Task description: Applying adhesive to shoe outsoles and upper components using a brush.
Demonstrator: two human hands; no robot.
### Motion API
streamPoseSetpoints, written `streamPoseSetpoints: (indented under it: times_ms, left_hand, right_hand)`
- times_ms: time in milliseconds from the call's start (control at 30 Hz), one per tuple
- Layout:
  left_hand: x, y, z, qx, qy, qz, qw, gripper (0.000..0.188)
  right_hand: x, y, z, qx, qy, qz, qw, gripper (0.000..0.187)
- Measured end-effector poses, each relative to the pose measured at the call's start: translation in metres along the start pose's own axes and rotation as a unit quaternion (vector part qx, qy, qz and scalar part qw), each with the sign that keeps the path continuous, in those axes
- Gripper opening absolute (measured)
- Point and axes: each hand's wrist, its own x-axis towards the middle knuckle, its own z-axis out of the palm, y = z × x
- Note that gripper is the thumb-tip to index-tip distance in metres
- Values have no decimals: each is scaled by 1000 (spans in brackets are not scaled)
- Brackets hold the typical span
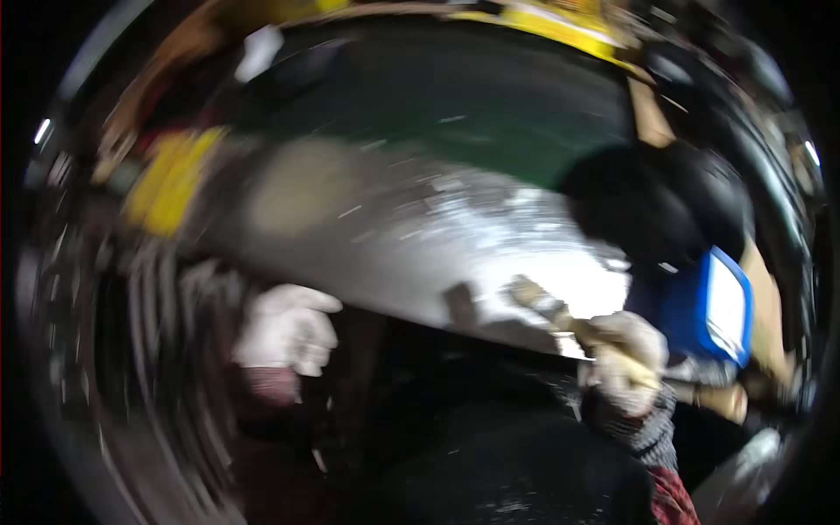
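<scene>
Motion smears much of the picture. My right hand [626, 354], in a pale glove, is closed around what looks like a paintbrush [564, 322]. The light handle crosses the palm, and the brownish bristle end points left, over the near edge of a shiny metal surface [402, 236]. Off that surface's near left edge is my left hand [293, 332], in a white glove. Its fingers are loosely bent and partly apart, with nothing seen in them.
A dark green area [420, 96] lies beyond the metal. At the right are large black rounded shapes [656, 201] and a blue container [731, 306] with a white panel. Yellow items show at the left [175, 184] and the far edge [560, 31].
</scene>
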Motion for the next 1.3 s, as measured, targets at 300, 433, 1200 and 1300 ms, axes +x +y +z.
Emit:
streamPoseSetpoints:
  times_ms: [300,433,1200,1300]
  left_hand:
    - [25,-555,-253,-109,482,233,837,41]
    - [28,-502,-263,-276,618,161,718,51]
    - [173,12,-174,211,289,319,877,47]
    - [151,4,-173,172,282,313,890,45]
  right_hand:
    - [-14,-50,54,-20,-127,34,991,36]
    - [-28,-85,67,-88,-109,20,990,36]
    - [-19,-78,50,-223,-45,-30,973,29]
    - [-11,-76,42,-205,-44,-5,978,30]
